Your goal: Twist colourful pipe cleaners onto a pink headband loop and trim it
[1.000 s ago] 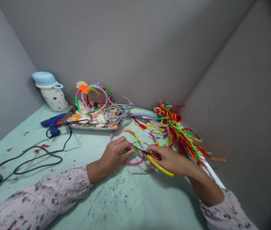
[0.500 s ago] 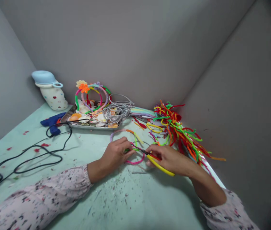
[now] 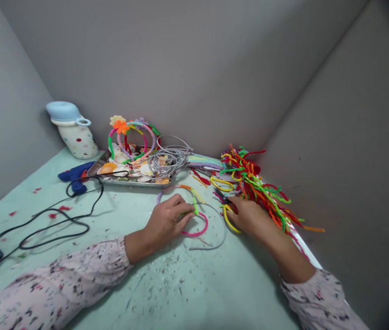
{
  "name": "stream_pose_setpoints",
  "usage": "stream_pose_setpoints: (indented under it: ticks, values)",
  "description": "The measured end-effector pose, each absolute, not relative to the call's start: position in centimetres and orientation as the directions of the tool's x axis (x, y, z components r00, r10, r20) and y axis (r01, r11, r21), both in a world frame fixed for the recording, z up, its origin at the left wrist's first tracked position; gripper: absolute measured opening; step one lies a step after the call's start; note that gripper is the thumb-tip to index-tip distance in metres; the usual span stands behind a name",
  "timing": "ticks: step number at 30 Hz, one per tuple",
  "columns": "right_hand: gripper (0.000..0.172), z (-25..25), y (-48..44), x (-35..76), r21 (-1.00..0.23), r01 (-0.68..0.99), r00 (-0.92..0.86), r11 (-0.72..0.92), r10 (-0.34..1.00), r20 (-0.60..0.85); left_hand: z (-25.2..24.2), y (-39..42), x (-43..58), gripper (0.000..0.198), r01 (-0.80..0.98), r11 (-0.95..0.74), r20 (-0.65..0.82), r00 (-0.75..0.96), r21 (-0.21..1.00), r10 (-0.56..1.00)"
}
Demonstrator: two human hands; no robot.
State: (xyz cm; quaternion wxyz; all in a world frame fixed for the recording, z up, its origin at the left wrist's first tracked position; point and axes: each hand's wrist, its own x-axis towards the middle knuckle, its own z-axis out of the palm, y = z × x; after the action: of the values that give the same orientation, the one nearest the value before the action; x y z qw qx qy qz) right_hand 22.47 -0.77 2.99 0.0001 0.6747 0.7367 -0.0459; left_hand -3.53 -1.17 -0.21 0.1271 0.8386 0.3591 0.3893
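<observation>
My left hand point(image 3: 170, 215) pinches a ring wrapped in coloured pipe cleaner point(image 3: 199, 229), pink at the front and lilac, orange and yellow at the back. A bright green piece of pipe cleaner point(image 3: 195, 201) stands up at its fingertips. Bare grey wire point(image 3: 225, 229) curves out from the ring over the table, its end lying near the front. To the right, my right hand point(image 3: 249, 215) is closed around yellow-handled pliers point(image 3: 229, 220), the dark jaws pointing up and left among scraps of pipe cleaner. Part of the ring is hidden behind my left hand.
Behind stands a metal tray point(image 3: 132, 184) with shells, finished flower rings point(image 3: 132, 133) and a grey wire coil point(image 3: 172, 156). A pipe cleaner bundle point(image 3: 263, 192) lies right. A blue glue gun point(image 3: 75, 176), black cable point(image 3: 87, 224) and white bottle point(image 3: 77, 137) are left.
My right hand has carried the pliers from the left fingertips to the right and away from me, to the scraps. The left hand stays on the ring; the grey wire now shows fully.
</observation>
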Motion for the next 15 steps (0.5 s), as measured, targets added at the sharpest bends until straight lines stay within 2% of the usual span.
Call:
stream_pose_setpoints:
  ticks: [8, 10, 12, 15]
  values:
    - [0.04, 3.7, -1.6, 21.7, 0.096, 0.994, -0.046, 0.056, 0.993, -0.105, -0.1, -1.3, -3.5, 0.015, 0.49, -0.695, 0.541, 0.437, 0.527, 0.718]
    - [0.038, 4.5, -2.2, 21.1, 0.115, 0.991, -0.056, 0.064, 0.996, -0.074, 0.0, -1.3, -3.5, 0.014, 0.491, -0.697, 0.544, 0.437, 0.523, 0.716]
    - [0.029, 5.3, -2.9, 20.2, 0.044, 0.993, -0.111, 0.109, 0.993, 0.035, 0.0, -1.4, -3.5, 0.012, 0.495, -0.696, 0.544, 0.436, 0.52, 0.716]
    - [0.025, 5.8, -3.6, 18.4, -0.302, 0.875, -0.348, 0.378, 0.925, 0.15, 0.0, -1.4, -3.5, 0.01, 0.496, -0.691, 0.546, 0.427, 0.525, 0.721]
